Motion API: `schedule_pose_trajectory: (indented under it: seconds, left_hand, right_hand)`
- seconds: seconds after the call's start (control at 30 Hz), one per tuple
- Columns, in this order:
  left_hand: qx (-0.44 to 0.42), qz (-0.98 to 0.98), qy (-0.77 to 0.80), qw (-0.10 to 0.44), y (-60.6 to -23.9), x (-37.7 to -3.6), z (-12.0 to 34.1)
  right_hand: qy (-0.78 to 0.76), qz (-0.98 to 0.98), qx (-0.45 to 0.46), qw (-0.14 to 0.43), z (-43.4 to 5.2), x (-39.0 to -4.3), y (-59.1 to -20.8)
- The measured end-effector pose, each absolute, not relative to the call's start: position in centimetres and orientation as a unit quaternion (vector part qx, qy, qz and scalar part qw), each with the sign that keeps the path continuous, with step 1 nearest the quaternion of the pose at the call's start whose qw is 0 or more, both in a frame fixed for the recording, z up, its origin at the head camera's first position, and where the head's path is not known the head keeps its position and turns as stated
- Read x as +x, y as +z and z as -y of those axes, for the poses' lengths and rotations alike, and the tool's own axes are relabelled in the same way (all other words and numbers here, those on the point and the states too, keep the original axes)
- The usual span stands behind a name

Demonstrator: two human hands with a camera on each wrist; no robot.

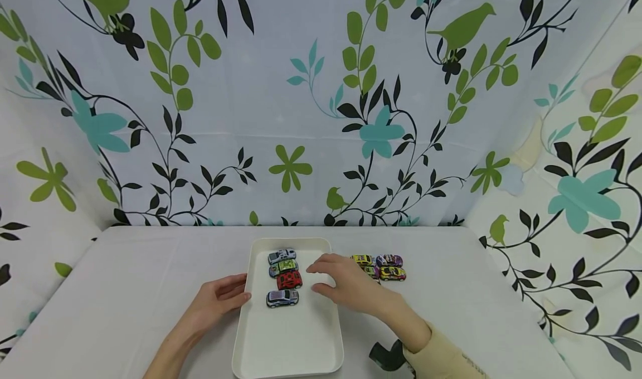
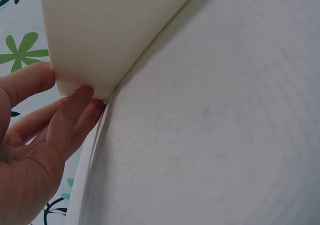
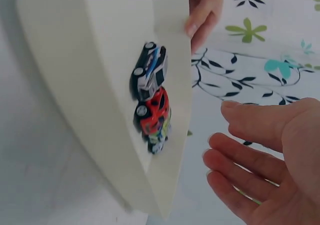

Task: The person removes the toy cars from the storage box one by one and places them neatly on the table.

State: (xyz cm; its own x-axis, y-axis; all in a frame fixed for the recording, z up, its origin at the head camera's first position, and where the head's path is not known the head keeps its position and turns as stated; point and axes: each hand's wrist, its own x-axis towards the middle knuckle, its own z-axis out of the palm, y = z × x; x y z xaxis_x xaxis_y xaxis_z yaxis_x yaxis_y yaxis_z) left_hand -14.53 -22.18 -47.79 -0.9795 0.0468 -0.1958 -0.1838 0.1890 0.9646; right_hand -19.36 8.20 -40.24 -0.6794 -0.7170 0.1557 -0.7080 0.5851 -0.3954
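Observation:
A white rectangular tray [image 1: 288,340] lies on the table with several toy cars in its upper half. Lowest in that column is a silver-blue car [image 1: 282,298]; a red car [image 1: 289,280], a green car [image 1: 283,267] and a pale blue car [image 1: 282,256] stand close above it. My left hand [image 1: 223,298] holds the tray's left side, thumb at the rim and fingertips [image 2: 82,97] against the outer wall. Over the tray's right rim hovers my right hand [image 1: 346,281], fingers parted and nothing between them; the right wrist view shows the cars beyond it.
Right of the tray, more toy cars [image 1: 391,273] stand in a tight cluster, partly hidden by my right hand. A black device [image 1: 388,356] sits at my right wrist. Patterned cloth [image 1: 321,117] rises behind the white table [image 1: 175,256] and at both sides.

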Motion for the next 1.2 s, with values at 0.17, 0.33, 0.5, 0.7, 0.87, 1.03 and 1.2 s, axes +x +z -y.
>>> schedule_pose_trajectory:
  seconds: [0.17,0.33,0.5,0.7,0.87,1.03,1.2]
  left_hand:
    - [-0.043,-0.768,0.632,0.092,-47.8,-14.5,22.2]
    - [-0.041,-0.770,0.631,0.087,-47.9,-14.5,22.2]
    - [-0.035,-0.768,0.633,0.086,-47.8,-14.3,22.3]
    - [-0.037,-0.766,0.636,0.091,-47.8,-14.3,22.3]
    - [-0.040,-0.770,0.630,0.091,-47.8,-14.3,22.2]
    - [-0.044,-0.771,0.629,0.088,-47.7,-14.3,22.1]
    - [-0.042,-0.771,0.630,0.085,-47.8,-14.3,22.2]
  right_hand:
    - [-0.209,-0.885,-0.415,0.034,-6.0,-19.5,-40.3]
    - [-0.199,-0.884,-0.417,0.070,-4.0,-19.6,-40.6]
    - [-0.191,-0.880,-0.426,0.088,-2.2,-19.7,-41.1]
    - [-0.169,-0.884,-0.426,0.095,-0.9,-20.0,-41.8]
    - [-0.147,-0.891,-0.418,0.102,-0.3,-19.9,-42.5]
    - [-0.131,-0.890,-0.427,0.088,-0.2,-19.8,-42.8]
    - [-0.113,-0.894,-0.426,0.083,-0.2,-19.5,-42.8]
